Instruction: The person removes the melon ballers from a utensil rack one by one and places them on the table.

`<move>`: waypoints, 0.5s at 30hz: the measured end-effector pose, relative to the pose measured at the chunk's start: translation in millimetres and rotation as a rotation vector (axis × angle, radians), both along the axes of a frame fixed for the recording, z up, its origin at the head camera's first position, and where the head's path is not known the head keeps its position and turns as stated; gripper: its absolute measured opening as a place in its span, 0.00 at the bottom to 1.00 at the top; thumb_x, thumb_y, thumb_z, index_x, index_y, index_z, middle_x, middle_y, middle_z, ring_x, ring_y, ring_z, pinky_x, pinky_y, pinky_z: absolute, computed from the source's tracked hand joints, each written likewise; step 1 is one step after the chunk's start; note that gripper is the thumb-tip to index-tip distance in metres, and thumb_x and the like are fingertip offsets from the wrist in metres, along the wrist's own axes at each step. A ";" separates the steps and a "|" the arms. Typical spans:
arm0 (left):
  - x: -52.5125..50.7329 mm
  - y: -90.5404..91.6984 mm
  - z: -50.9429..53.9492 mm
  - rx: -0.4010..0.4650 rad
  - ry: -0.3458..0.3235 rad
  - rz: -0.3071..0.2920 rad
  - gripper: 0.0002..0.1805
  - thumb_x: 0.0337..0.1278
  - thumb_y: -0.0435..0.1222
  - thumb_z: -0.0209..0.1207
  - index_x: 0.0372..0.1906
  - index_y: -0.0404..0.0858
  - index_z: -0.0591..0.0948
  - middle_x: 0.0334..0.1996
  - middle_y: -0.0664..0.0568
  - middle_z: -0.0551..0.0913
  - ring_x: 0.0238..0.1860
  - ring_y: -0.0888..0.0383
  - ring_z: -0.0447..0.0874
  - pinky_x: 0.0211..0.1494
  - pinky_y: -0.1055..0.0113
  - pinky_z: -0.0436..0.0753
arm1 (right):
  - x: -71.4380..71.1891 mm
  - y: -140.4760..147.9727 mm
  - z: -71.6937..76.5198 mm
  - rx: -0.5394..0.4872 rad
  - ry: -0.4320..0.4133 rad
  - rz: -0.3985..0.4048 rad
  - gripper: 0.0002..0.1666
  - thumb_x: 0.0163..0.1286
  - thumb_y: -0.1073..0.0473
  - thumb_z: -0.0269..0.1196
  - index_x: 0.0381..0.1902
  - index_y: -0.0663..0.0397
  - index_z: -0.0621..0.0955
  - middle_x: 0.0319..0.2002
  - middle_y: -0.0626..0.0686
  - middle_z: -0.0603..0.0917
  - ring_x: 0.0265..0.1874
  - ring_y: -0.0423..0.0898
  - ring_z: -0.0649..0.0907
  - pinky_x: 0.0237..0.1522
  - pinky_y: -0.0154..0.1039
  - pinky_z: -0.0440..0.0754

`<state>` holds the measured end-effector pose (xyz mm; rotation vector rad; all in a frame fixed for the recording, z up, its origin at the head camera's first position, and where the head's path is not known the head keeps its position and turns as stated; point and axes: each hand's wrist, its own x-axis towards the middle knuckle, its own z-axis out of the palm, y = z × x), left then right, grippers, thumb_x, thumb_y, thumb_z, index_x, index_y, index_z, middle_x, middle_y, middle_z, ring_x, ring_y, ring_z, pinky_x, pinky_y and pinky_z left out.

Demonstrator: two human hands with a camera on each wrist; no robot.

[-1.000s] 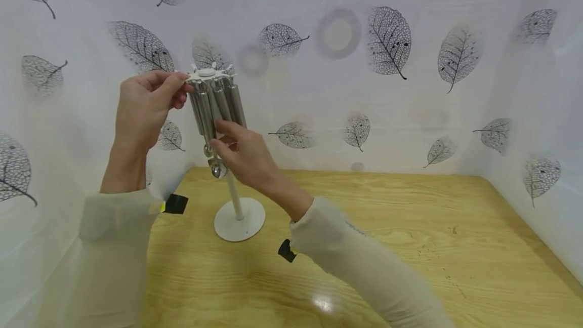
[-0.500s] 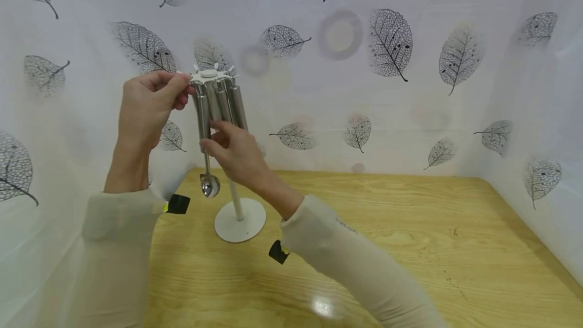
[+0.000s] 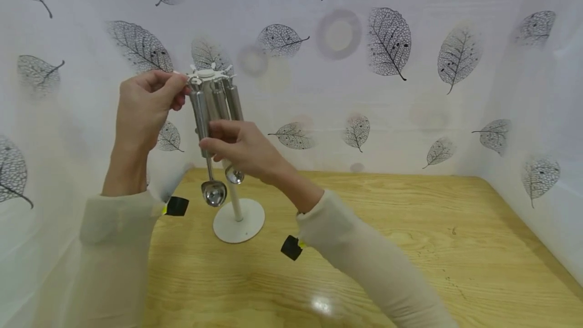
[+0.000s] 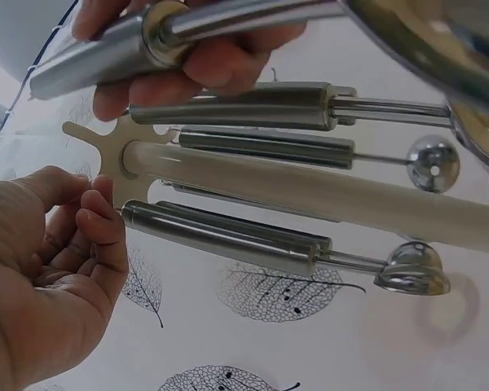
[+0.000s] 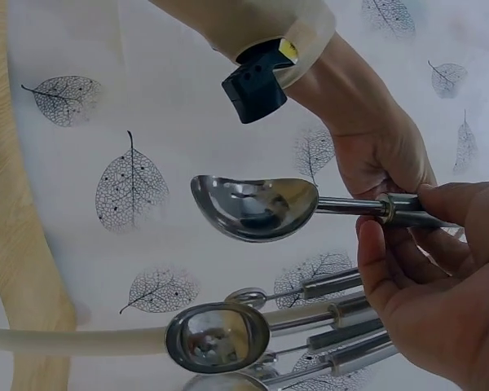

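Right hand (image 3: 248, 148): scoop (image 3: 201, 118) is gripped by curled fingers, low on the handle.
Scoop axis: near upright, handle pointed to 11 o'clock, bowl to 5.
Rack top (image 3: 207, 73): set at 11 o'clock from right fingers.
Left hand (image 3: 144, 108): nearer; rack top's edge is pinched.

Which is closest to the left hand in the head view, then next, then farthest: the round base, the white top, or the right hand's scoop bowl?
1. White top, right at the left hand.
2. Scoop bowl, lower, below the right hand.
3. Round base, lowest, on the table.
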<state>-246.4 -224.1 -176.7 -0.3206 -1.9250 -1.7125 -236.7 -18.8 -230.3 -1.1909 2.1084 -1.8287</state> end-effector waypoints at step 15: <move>-0.2 1.7 -5.2 0.090 0.050 -0.047 0.05 0.70 0.30 0.68 0.35 0.34 0.87 0.27 0.51 0.87 0.25 0.60 0.79 0.29 0.77 0.80 | -10.9 99.5 -23.6 -0.051 -0.075 -0.138 0.17 0.81 0.65 0.61 0.63 0.68 0.81 0.49 0.61 0.86 0.47 0.54 0.86 0.52 0.50 0.87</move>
